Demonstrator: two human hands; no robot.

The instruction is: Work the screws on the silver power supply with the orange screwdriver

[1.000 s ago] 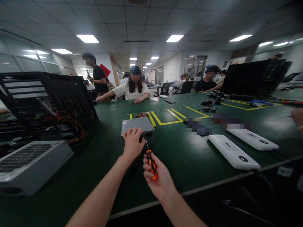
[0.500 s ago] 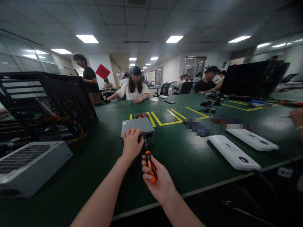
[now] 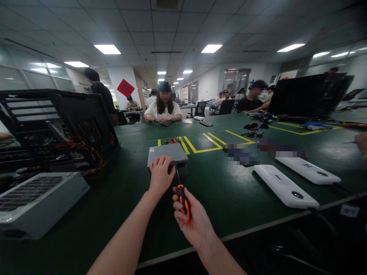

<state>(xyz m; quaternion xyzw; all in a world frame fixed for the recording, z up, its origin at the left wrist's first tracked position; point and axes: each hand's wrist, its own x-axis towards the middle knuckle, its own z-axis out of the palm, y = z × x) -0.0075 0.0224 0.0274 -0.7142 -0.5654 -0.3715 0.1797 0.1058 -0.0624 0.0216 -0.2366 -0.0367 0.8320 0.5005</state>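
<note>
A grey computer power supply (image 3: 169, 151) lies on the green table in front of me. My left hand (image 3: 163, 172) grips its near side, with the fingers over the top and the thumb at the front face. In my right hand (image 3: 192, 215) is a screwdriver (image 3: 184, 204) with an orange and black handle, the fingers wrapped round it. Its thin shaft points up and away toward the front face of the power supply, close to my left thumb. Whether the tip sits in a screw is too small to tell.
A second power supply (image 3: 43, 202) with a grille stands at the left, before an open black computer case (image 3: 57, 126) with loose cables. Two white devices (image 3: 285, 187) lie at the right. Across the table, a person (image 3: 163, 109) sits handling a dark object. Yellow tape (image 3: 197, 151) marks the tabletop.
Both my hands hold nearly the same pose on the power supply and screwdriver. The person opposite has drawn both hands together in front; the standing person at the left has turned away.
</note>
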